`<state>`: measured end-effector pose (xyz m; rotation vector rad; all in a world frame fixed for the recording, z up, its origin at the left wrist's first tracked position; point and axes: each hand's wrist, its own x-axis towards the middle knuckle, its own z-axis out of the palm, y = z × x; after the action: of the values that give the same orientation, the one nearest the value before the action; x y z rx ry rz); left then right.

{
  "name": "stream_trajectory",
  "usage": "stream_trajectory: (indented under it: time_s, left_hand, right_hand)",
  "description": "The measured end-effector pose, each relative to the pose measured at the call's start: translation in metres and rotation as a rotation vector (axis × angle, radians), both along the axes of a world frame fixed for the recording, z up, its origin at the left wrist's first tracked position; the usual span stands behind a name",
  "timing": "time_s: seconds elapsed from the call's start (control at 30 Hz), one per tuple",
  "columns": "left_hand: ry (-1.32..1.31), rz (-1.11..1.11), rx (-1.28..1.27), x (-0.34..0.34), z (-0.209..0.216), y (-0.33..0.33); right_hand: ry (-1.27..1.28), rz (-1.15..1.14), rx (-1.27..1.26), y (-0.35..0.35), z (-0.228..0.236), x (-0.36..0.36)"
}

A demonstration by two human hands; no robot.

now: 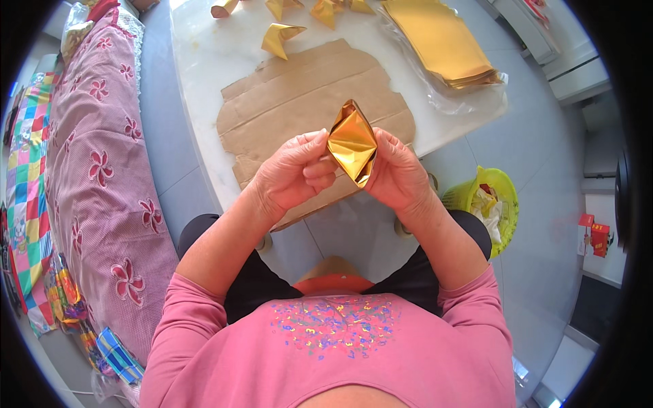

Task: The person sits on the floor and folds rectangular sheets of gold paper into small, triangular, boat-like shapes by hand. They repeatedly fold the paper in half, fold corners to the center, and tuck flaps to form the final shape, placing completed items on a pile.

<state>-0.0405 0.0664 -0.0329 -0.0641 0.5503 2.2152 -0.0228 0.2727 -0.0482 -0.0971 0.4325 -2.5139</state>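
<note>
Between my two hands, above the near edge of the cardboard, is a folded gold paper ingot [354, 146], its hollow side facing up. My left hand [299, 166] pinches its left edge between thumb and fingers. At the opposite edge, my right hand [401, 170] grips it the same way, with some fingers hidden behind the paper. Beneath lies a flat brown cardboard sheet [306, 95] on the white table [197, 88]. Beyond it, a folded gold paper piece [279, 39] rests near the cardboard's far edge.
A stack of gold paper sheets [442, 37] lies on clear plastic at the far right of the table. Several more folded gold pieces [328, 11] line the far side. A yellow-green basket [505, 204] stands on the floor at right. A pink flowered cover [102, 170] drapes furniture at left.
</note>
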Motion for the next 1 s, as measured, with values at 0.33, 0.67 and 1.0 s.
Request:
stream_trajectory:
  time_s: [0.33,0.67,1.0]
  left_hand:
    - [0.048,-0.011,-0.027,0.008,-0.003,0.002]
    - [0.063,-0.098,-0.109,0.003,-0.001,-0.006]
    - [0.038,-0.07,-0.027,0.003,0.0,-0.003]
  right_hand:
    - [0.034,0.036,-0.11,-0.001,-0.014,0.004]
    - [-0.061,0.075,0.118,0.005,0.013,0.004]
    - [-0.068,0.027,-0.054,0.001,-0.001,0.005]
